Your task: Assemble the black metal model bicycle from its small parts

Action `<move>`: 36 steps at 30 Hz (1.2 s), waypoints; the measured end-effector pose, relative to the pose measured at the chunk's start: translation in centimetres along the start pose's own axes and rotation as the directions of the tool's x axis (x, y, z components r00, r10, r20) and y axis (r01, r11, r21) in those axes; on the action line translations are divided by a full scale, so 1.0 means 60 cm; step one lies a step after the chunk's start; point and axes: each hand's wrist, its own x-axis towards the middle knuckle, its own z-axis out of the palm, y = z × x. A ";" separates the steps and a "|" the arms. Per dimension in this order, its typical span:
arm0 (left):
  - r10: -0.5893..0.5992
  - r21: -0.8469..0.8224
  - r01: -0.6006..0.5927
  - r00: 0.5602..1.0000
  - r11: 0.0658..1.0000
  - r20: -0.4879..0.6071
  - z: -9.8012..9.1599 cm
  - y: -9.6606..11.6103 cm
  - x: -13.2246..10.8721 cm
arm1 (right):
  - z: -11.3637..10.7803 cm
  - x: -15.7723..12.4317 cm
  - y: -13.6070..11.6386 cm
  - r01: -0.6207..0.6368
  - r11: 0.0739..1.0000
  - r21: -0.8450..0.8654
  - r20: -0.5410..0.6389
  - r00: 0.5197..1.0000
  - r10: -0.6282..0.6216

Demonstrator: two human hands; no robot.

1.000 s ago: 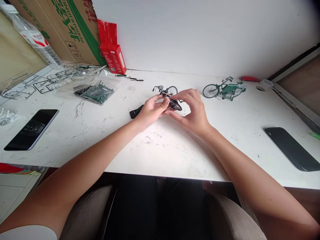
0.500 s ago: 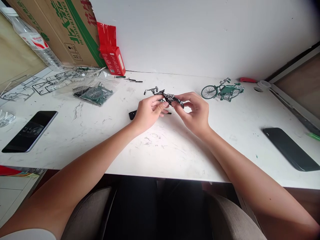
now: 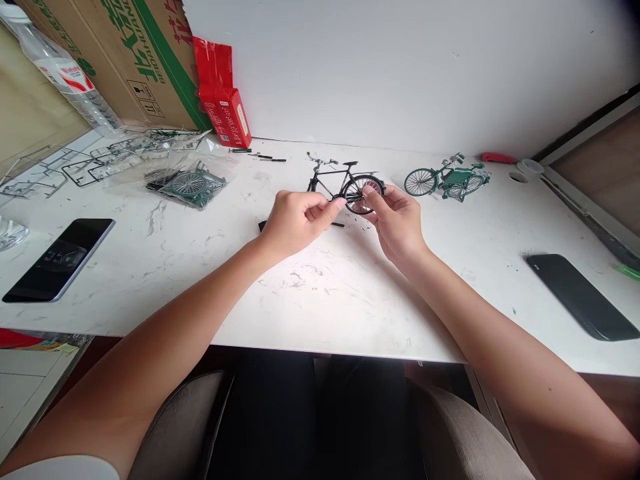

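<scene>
Between my hands is a small black model bicycle (image 3: 345, 179), upright and side-on, its handlebar to the left and its rear wheel to the right. My left hand (image 3: 301, 219) pinches it low at the middle, near the pedals, and covers most of the front wheel. With thumb and fingers, my right hand (image 3: 397, 217) grips the rear wheel. Partly hidden behind my left hand, a black piece lies on the white table (image 3: 310, 300). Off to the right stands a green model bicycle (image 3: 447, 179).
At left are a phone (image 3: 59, 260), bagged green model parts (image 3: 189, 185), clear and green part frames (image 3: 100, 163) and a plastic bottle (image 3: 65, 73). A red packet (image 3: 223, 97) leans by a cardboard box (image 3: 135, 60). A black oblong object (image 3: 583, 297) lies at right.
The black model bicycle has been turned from a tilted, foreshortened pose to upright and side-on. My right hand has shifted slightly and now holds its rear wheel.
</scene>
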 end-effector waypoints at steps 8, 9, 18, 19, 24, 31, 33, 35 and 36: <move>-0.222 -0.314 0.260 0.963 0.913 0.152 0.023 -0.024 0.000 | -0.010 0.011 0.004 0.033 0.999 0.010 0.126 0.991 -0.034; -0.231 -0.398 0.287 0.955 0.871 0.183 0.026 -0.023 0.002 | -0.007 0.008 0.003 0.021 1.000 0.012 0.155 0.988 -0.023; -0.363 -0.659 0.412 0.906 0.629 0.219 0.030 -0.029 0.008 | 0.021 -0.026 -0.005 -0.114 0.991 0.076 0.182 0.978 0.098; -0.352 -0.659 0.421 0.904 0.623 0.244 0.027 -0.030 0.010 | 0.020 -0.025 -0.003 -0.101 0.994 0.048 0.183 0.979 0.091; -0.317 -0.667 0.409 0.911 0.623 0.262 0.009 -0.029 0.023 | 0.015 -0.017 0.005 0.009 0.998 -0.065 0.206 0.979 0.005; -0.331 -0.736 0.291 0.939 0.612 0.097 -0.030 -0.046 0.055 | 0.008 -0.021 0.007 0.379 0.824 -0.422 0.396 0.894 -0.209; -0.385 -0.736 0.295 0.922 0.609 0.050 -0.037 -0.050 0.061 | 0.007 -0.023 0.009 0.545 0.676 -0.496 0.549 0.800 -0.241; -0.431 -0.734 0.312 0.902 0.603 0.029 -0.041 -0.052 0.065 | 0.009 -0.025 0.014 0.636 0.566 -0.526 0.642 0.732 -0.226; -0.446 -0.733 0.321 0.895 0.600 0.026 -0.042 -0.052 0.066 | 0.011 -0.026 0.016 0.657 0.525 -0.540 0.667 0.715 -0.208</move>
